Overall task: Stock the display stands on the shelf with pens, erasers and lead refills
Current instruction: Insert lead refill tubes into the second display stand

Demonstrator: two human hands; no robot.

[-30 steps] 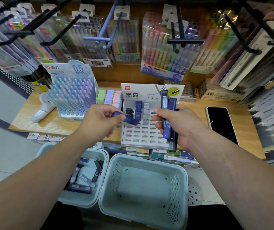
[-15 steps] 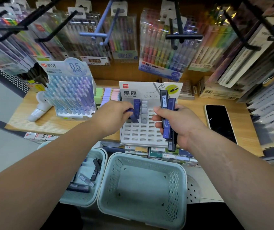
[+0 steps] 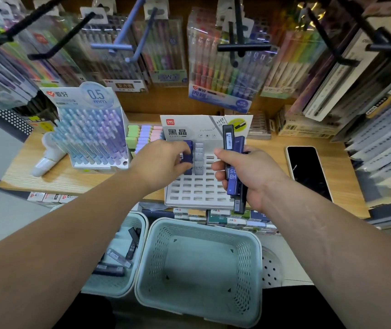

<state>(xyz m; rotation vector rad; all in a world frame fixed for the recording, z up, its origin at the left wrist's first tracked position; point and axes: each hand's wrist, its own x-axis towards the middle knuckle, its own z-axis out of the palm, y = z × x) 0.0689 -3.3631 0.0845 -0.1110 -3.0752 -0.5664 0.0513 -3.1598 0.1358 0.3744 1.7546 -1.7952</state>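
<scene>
as my left fingers [image 3: 185,165] curl round it, item one is a dark blue lead refill case [image 3: 188,153], pinched and held at a slot in the top left of the refill stand [image 3: 196,192]. whether it is fully seated i cannot tell, since my left hand [image 3: 163,162] covers the slot.

item two: my right fingers [image 3: 220,175], clenched round a bundle of refill cases [image 3: 233,179], blue and black, upright, held by my right hand [image 3: 256,179] just in front of the stand's right side.

item three: the stand itself, on the wooden shelf [image 3: 272,144]. a few blue cases and a column of grey cases [image 3: 198,160] sit in its upper rows; most slots below and to the right show open. judged: refills barely begun.

item four: pen stand [image 3: 90,134], to the left, filled with rows of pastel pens. judged: done.

item five: erasers [image 3: 143,137], green, purple and pink columns between the two stands. looks stocked, though partly hidden.

item six: left basket [image 3: 143,225], below the shelf, with several loose refill cases [image 3: 118,260] lying in it.

item seven: front basket [image 3: 201,227], beside it.

item eight: phone [image 3: 308,172], face up, right of the stand. not stock.

remaining, in my judgement: the bundle in my right hand, then the basket's cases, slot by slot.
</scene>
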